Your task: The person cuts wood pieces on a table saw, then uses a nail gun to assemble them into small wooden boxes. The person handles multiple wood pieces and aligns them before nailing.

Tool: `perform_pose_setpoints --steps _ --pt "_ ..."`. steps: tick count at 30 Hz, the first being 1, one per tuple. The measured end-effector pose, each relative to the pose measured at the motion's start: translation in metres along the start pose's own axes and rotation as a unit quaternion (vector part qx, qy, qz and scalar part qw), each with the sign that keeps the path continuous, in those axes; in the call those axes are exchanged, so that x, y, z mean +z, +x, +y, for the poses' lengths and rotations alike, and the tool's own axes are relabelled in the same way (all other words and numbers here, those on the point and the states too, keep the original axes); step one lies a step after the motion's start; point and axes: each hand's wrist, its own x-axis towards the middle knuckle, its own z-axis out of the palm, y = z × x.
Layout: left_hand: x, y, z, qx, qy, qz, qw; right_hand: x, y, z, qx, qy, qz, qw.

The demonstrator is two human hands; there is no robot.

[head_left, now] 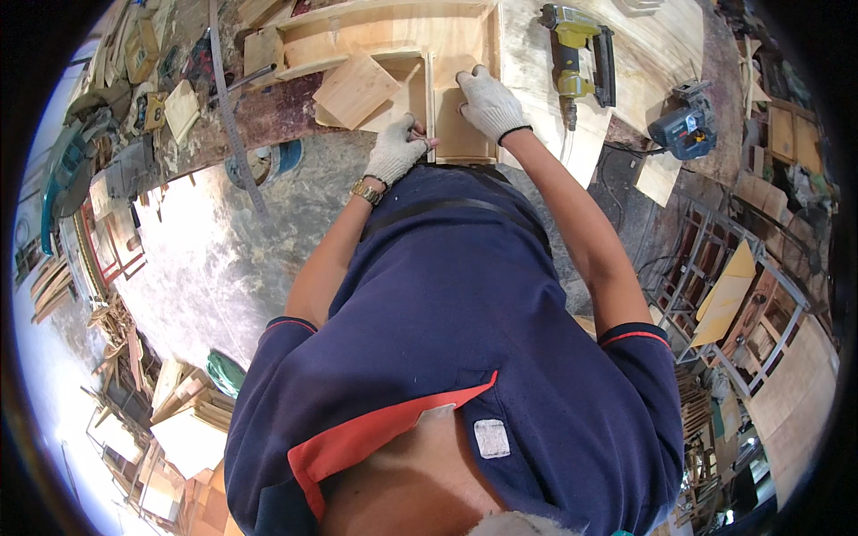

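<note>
A shallow wooden box frame [389, 20] of pale boards lies on the workbench in front of me. A thin upright wooden divider [431, 98] runs toward my body. My left hand [395, 154], in a white knit glove, has its fingers curled at the divider's near end, with a fingertip against it. My right hand [493, 105], also gloved, rests over the panel and side board right of the divider, fingers apart. Left of the divider, a square piece of plywood [357, 89] lies askew across the frame's edge.
A yellow and black nail gun [572, 58] lies on plywood sheet to the right, with a blue power tool [684, 129] beyond it. A long metal ruler [225, 107] overhangs the bench's near edge at left. Wood offcuts [183, 420] are piled at lower left.
</note>
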Motion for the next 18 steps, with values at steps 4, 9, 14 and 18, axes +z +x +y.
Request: perform_pose_setpoints --steps 4,9,14,18 --pt "-0.002 -0.005 -0.002 -0.001 0.003 0.000 1.000 -0.002 -0.002 0.003 -0.028 -0.007 -0.013 1.000" --pt "0.000 -0.007 0.002 0.006 0.009 0.001 1.000 -0.008 -0.005 -0.001 -0.020 -0.042 -0.034 0.998" --pt "0.006 -0.012 0.013 -0.005 0.013 0.015 1.000 -0.026 -0.016 0.005 -0.019 -0.042 -0.025 0.999" --pt "0.000 -0.019 0.024 -0.013 0.031 0.104 0.994 -0.051 -0.031 0.032 0.033 0.068 0.131 0.989"
